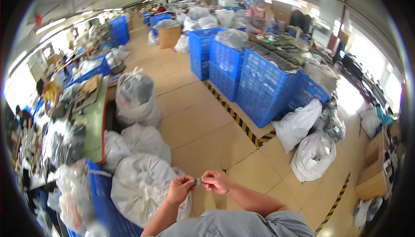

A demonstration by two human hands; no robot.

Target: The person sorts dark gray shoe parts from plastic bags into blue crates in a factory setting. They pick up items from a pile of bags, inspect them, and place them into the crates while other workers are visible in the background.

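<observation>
In front of my grey shirt, both hands meet at the lower middle of the head view. My left hand is closed, its thumb and fingers pinching one end of a small greyish piece. Pinching the other end of that piece is my right hand, also closed. The piece is too small to name; it spans the short gap between my fingertips. Just left of my left hand bulges a large tied white sack, standing on the floor.
Stacked blue crates stand ahead to the right, behind black-and-yellow floor tape. White sacks lean beside them. Along the left runs a green-topped table near more bagged goods. A co-worker is at the far right-hand tables.
</observation>
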